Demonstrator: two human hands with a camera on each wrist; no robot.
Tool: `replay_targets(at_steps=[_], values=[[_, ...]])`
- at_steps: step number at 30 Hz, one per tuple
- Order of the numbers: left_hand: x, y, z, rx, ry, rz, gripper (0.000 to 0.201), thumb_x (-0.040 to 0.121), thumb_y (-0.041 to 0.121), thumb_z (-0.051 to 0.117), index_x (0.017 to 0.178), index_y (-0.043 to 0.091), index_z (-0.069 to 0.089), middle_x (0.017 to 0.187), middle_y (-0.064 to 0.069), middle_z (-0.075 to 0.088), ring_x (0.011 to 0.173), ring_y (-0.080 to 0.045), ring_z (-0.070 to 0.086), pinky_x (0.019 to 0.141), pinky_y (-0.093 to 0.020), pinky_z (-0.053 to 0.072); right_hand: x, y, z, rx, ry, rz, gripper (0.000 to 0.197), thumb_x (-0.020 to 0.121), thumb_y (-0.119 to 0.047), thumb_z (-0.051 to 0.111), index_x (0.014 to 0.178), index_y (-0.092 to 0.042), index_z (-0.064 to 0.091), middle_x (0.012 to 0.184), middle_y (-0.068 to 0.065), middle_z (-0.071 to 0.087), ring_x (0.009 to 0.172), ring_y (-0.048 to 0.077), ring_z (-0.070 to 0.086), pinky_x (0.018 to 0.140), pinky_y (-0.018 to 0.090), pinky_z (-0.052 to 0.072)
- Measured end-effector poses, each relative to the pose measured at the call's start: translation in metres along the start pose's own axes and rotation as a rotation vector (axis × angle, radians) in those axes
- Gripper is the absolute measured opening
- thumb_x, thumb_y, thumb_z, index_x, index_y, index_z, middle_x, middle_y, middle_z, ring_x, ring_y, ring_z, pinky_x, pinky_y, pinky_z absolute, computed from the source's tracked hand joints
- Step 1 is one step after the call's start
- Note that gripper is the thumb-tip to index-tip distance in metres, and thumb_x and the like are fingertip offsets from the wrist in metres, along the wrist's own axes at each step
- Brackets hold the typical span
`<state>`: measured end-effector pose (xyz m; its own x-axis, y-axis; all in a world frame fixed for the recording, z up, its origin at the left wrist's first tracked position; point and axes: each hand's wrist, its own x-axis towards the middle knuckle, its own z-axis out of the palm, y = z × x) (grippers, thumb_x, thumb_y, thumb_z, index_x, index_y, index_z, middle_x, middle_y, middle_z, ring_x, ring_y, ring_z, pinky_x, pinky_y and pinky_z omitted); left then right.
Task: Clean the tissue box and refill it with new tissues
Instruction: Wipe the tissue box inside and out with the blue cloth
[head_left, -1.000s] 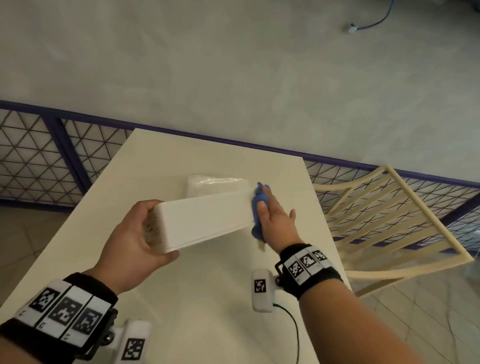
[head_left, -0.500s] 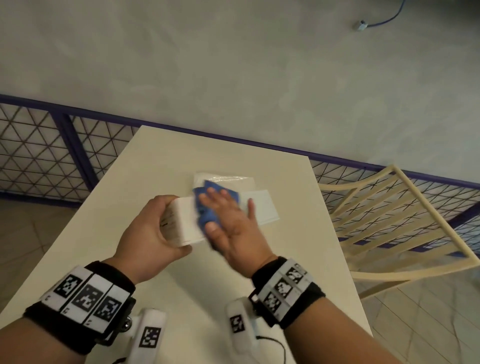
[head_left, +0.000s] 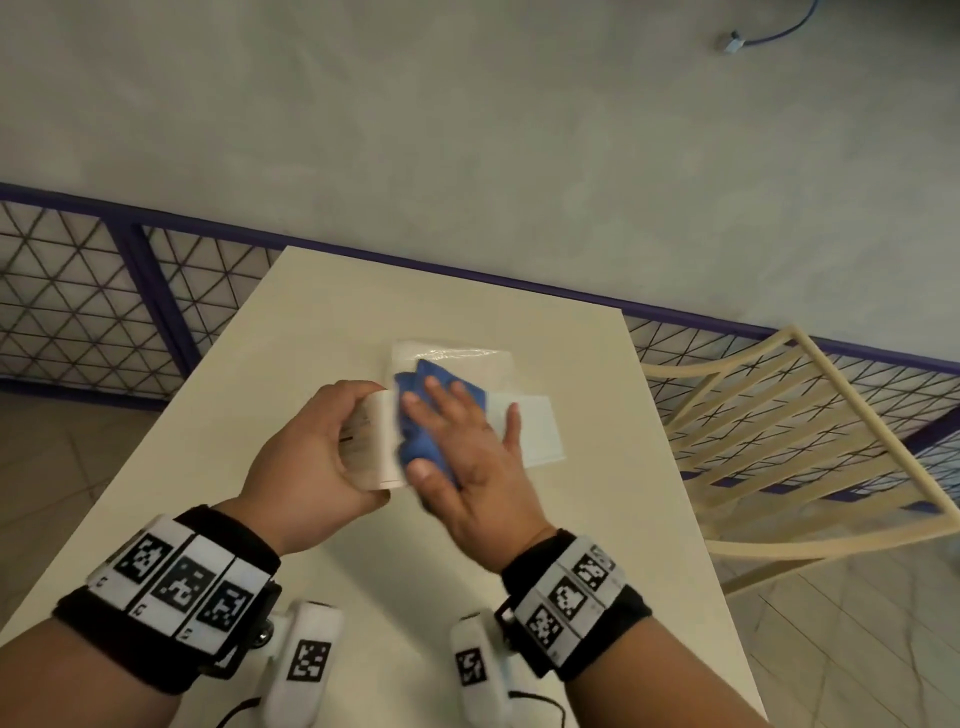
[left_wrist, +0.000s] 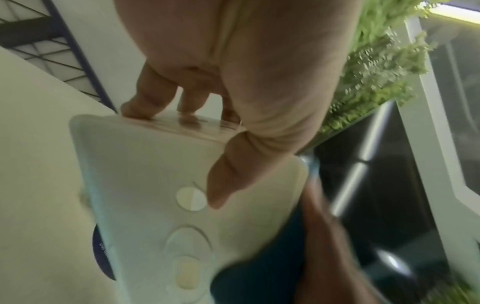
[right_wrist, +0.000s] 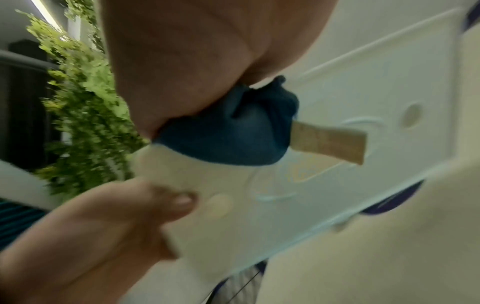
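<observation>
The left hand (head_left: 311, 452) grips the near-left end of the white tissue box (head_left: 527, 428), fingers curled over its far edge and thumb on the near face, holding it above the cream table (head_left: 322, 322). The right hand (head_left: 467, 457), fingers spread flat, presses a blue cloth (head_left: 415, 441) on the box's upper face. Just behind, partly hidden by cloth and box, lies a plastic-wrapped tissue pack (head_left: 452, 356). A cream slatted chair (head_left: 810, 436) stands right; a purple-framed mesh fence (head_left: 78, 306) runs along the far side.
</observation>
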<state>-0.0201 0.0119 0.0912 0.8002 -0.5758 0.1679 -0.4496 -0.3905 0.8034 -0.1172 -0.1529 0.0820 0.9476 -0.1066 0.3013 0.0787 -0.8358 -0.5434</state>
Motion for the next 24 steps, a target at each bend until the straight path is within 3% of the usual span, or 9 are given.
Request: replay_targets(at_steps=[2, 4, 7, 11, 14, 17, 21, 22, 24], values=[[-0.003, -0.003, -0.004, -0.044, 0.002, 0.002, 0.077, 0.05, 0.02, 0.088, 0.106, 0.048, 0.043, 0.107, 0.02, 0.055, 0.097, 0.009, 0.053, 0.073, -0.021, 0.046, -0.004, 0.033, -0.013, 0.043, 0.068, 0.179, 0.051, 0.089, -0.059, 0.024, 0.14, -0.055, 0.019, 0.148, -0.036, 0.008, 0.145, -0.002, 0.008, 0.115, 0.048, -0.014], [-0.004, -0.011, -0.008, -0.122, -0.023, -0.012, 0.08, 0.05, 0.012, 0.09, 0.11, 0.044, 0.046, 0.109, 0.02, 0.056, 0.102, 0.013, 0.05, 0.074, -0.021, 0.046, -0.009, 0.061, -0.024, 0.057, 0.1, 0.324, 0.052, 0.087, -0.061, 0.02, 0.138, -0.053, 0.019, 0.146, -0.036, 0.013, 0.144, -0.001, 0.011, 0.118, 0.051, -0.007], [-0.006, -0.023, -0.015, -0.243, -0.069, -0.071, 0.085, 0.041, 0.028, 0.088, 0.114, 0.043, 0.048, 0.113, 0.012, 0.059, 0.111, 0.0, 0.051, 0.078, -0.036, 0.056, -0.011, 0.081, -0.034, 0.215, 0.13, 0.381, 0.054, 0.091, -0.054, 0.031, 0.143, -0.039, 0.029, 0.152, -0.017, 0.031, 0.143, 0.005, 0.024, 0.121, 0.046, 0.014], [-0.001, -0.033, -0.022, -0.417, -0.117, -0.109, 0.086, 0.032, 0.029, 0.086, 0.11, 0.041, 0.053, 0.115, 0.008, 0.061, 0.116, -0.004, 0.052, 0.073, -0.038, 0.059, -0.01, 0.08, -0.049, 0.584, 0.188, 0.529, 0.052, 0.089, -0.042, 0.056, 0.139, -0.036, 0.042, 0.138, -0.019, 0.048, 0.128, 0.005, 0.046, 0.116, 0.04, 0.032], [0.001, -0.043, -0.031, -0.595, -0.141, -0.112, 0.092, 0.027, 0.021, 0.089, 0.112, 0.034, 0.056, 0.115, 0.009, 0.062, 0.111, -0.01, 0.058, 0.07, -0.031, 0.058, -0.014, 0.079, -0.064, 0.846, 0.164, 0.479, 0.073, 0.068, -0.046, 0.071, 0.136, -0.034, 0.047, 0.14, -0.01, 0.052, 0.128, 0.015, 0.05, 0.112, 0.044, 0.038], [0.002, -0.052, -0.037, -0.707, -0.176, -0.103, 0.099, 0.022, 0.026, 0.095, 0.114, 0.034, 0.057, 0.112, 0.004, 0.064, 0.103, -0.011, 0.062, 0.075, -0.026, 0.057, -0.014, 0.07, -0.08, 0.917, 0.063, 0.347, 0.096, 0.055, -0.045, 0.081, 0.14, -0.029, 0.039, 0.139, -0.005, 0.05, 0.127, 0.017, 0.05, 0.103, 0.037, 0.046], [0.0, -0.061, -0.036, -0.828, -0.199, -0.209, 0.101, 0.019, 0.029, 0.097, 0.113, 0.039, 0.06, 0.109, 0.002, 0.067, 0.104, -0.017, 0.061, 0.075, -0.025, 0.056, -0.003, 0.051, -0.089, 0.754, 0.028, 0.229, 0.094, 0.053, -0.029, 0.08, 0.136, -0.035, 0.036, 0.132, -0.011, 0.047, 0.109, -0.006, 0.055, 0.083, 0.016, 0.053], [0.0, -0.062, -0.035, -0.787, -0.183, -0.254, 0.103, 0.02, 0.035, 0.097, 0.115, 0.041, 0.058, 0.112, 0.004, 0.066, 0.108, -0.02, 0.06, 0.077, -0.026, 0.056, -0.001, 0.047, -0.088, 0.685, 0.04, 0.223, 0.092, 0.054, -0.03, 0.081, 0.135, -0.037, 0.037, 0.131, -0.014, 0.048, 0.109, -0.008, 0.054, 0.086, 0.014, 0.051], [0.003, -0.056, -0.032, -0.426, -0.099, -0.308, 0.11, 0.031, 0.048, 0.094, 0.129, 0.046, 0.043, 0.133, 0.004, 0.053, 0.122, -0.021, 0.051, 0.09, -0.03, 0.048, 0.001, 0.042, -0.084, 0.54, 0.057, 0.203, 0.09, 0.056, -0.033, 0.084, 0.133, -0.042, 0.037, 0.13, -0.023, 0.048, 0.116, -0.008, 0.05, 0.097, 0.015, 0.045]])
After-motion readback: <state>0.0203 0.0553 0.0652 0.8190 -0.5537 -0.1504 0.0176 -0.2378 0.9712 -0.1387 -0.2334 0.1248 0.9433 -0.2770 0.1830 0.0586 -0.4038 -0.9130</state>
